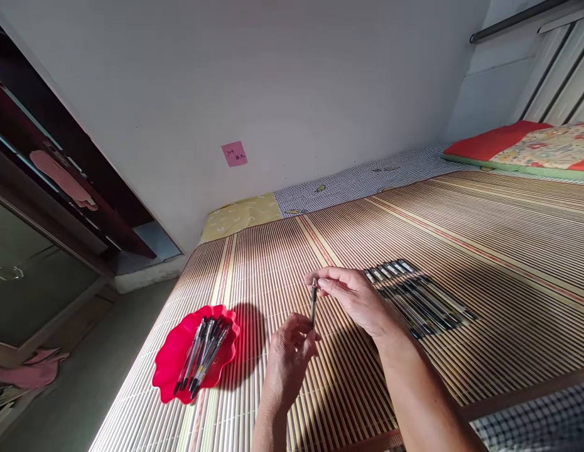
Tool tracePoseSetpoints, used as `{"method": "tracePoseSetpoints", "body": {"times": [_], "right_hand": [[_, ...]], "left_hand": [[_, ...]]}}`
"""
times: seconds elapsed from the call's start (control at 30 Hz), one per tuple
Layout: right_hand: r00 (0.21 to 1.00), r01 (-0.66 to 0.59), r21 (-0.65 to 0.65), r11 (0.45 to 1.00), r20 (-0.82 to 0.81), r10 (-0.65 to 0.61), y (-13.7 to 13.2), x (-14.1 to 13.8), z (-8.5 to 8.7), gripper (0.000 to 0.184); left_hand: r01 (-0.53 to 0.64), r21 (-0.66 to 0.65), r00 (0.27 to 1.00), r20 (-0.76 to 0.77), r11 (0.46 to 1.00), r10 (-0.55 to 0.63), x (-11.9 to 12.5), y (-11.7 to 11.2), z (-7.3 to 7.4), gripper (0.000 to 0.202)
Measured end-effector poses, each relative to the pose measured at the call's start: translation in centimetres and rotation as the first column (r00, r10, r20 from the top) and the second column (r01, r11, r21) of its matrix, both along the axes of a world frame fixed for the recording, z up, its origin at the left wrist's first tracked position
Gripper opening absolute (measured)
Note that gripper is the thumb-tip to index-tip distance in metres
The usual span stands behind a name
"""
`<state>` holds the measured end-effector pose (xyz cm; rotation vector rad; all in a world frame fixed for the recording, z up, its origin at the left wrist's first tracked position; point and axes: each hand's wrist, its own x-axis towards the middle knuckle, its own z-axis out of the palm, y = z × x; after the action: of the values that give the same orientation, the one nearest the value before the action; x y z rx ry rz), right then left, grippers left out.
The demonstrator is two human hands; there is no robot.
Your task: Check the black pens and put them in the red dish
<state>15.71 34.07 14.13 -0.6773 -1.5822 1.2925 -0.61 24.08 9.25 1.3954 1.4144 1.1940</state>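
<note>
A slim pen [313, 304] with a dark grip and a clear barrel stands nearly upright between my hands, its metallic tip pointing up. My left hand [292, 355] pinches its lower end. At the top, the fingers of my right hand [351, 295] close around the tip. To the left, a red scalloped plate [167, 358] holds a bunch of similar pens [205, 351]. Beyond my right wrist, several pens [428, 304] lie side by side in a neat row on the mat, partly hidden by my forearm.
A striped bamboo mat [268, 263] covers the bed. Behind it rises a white wall with a pink note [234, 154]. Folded bedding [532, 144] lies at the far right. Past the mat's left edge are the floor [136, 320] and a dark doorway.
</note>
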Motion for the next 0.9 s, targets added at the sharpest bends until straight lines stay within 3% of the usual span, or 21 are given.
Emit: {"method": "tracePoseSetpoints", "body": {"times": [0.23,0.43,0.7,0.9], "right_hand": [[1.000,-0.009,-0.017,1.000,-0.002,0.009,-0.18,-0.12,0.20,0.024],[0.991,0.125,-0.068,0.990,0.057,-0.121,0.20,-0.29,-0.28,0.045],[0.998,-0.049,-0.119,0.992,-0.053,0.043,0.30,0.21,-0.63,0.035],[0.999,-0.052,-0.074,0.996,-0.006,0.052,0.37,-0.23,-0.73,0.034]], "left_hand": [[0.006,-0.012,1.000,-0.012,1.000,-0.006,-0.03,0.08,-0.05,0.013],[-0.019,-0.031,0.999,0.043,0.999,0.020,0.26,0.09,0.10,0.012],[0.038,0.024,0.976,0.215,0.999,-0.042,-0.09,0.17,-0.71,0.022],[0.059,-0.095,0.983,0.179,0.994,-0.042,0.07,0.14,-0.27,0.026]]}}
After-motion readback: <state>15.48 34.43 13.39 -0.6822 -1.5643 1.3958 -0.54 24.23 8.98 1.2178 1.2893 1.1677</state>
